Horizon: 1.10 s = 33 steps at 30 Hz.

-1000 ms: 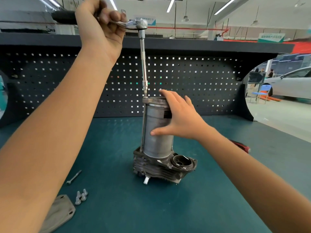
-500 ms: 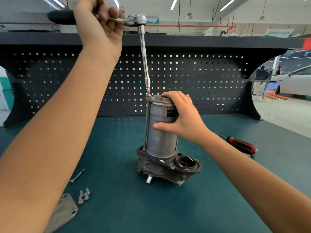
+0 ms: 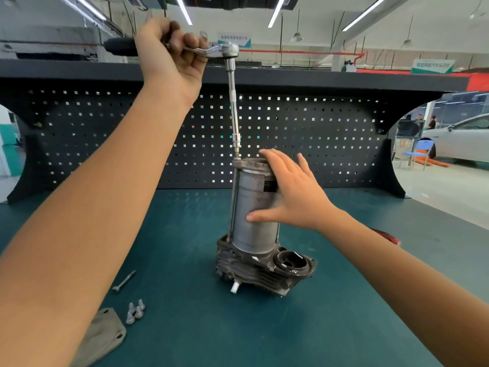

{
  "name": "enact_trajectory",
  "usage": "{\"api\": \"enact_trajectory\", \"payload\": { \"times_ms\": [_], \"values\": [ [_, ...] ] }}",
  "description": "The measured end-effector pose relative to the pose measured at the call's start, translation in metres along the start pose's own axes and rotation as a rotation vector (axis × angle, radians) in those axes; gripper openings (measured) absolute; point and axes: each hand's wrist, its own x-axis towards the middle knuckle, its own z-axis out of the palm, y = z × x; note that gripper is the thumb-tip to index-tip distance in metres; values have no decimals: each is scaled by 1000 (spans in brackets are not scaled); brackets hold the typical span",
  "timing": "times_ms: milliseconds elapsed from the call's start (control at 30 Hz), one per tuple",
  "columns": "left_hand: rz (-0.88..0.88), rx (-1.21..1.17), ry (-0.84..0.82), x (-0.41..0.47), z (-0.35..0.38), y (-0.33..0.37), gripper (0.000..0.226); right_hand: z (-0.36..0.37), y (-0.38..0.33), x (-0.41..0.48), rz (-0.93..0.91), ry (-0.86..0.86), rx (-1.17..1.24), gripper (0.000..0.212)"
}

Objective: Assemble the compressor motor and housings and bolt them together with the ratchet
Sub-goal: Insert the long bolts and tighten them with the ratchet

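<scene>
1. Now the tall grey metal motor can point(image 3: 254, 207) stands upright in the middle of the green bench mat point(image 3: 185, 327). It sits in the dark ribbed lower housing point(image 3: 254, 263) and has the round metal top cap point(image 3: 248, 164) on it.
2. My left hand point(image 3: 172, 51) is clenched round the black grip of the silver ratchet point(image 3: 229, 50), high above the motor can. I think it is up there because the long thin extension bar point(image 3: 232, 102) reaches down from the ratchet to a bolt head at the left edge of the top cap.
3. My left arm is stretched up and forward. The ratchet handle lies sideways, and the extension bar leans a little, its top more to the left.
4. My right hand point(image 3: 293, 197) is flat, with fingers straight and spread. The fingers rest by the top cap and the thumb lies across the front of the motor can. I think it is there to stop the motor can from tipping or turning.
5. A long side bolt point(image 3: 232, 202) runs down the left of the motor can, from the top cap to the lower housing.
6. On the mat to the left lie one loose long bolt point(image 3: 124, 281), a few short bolts point(image 3: 135, 311) and a flat grey cover plate point(image 3: 103, 335). So I think more bolting is left to do.
</scene>
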Motion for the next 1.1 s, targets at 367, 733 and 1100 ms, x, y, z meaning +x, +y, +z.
{"api": "enact_trajectory", "payload": {
  "times_ms": [367, 733, 1100],
  "values": [
    [52, 5, -105, 5, -9, -3, 45, 14, 1, -2, 17, 162, 243, 85],
    [7, -7, 0, 2, 1, -2, 39, -22, -3, 8, 146, -37, 309, 58],
    [-148, 51, 113, 22, 1, 0, 43, -59, -37, 104, 256, -97, 941, 15]
  ]
}}
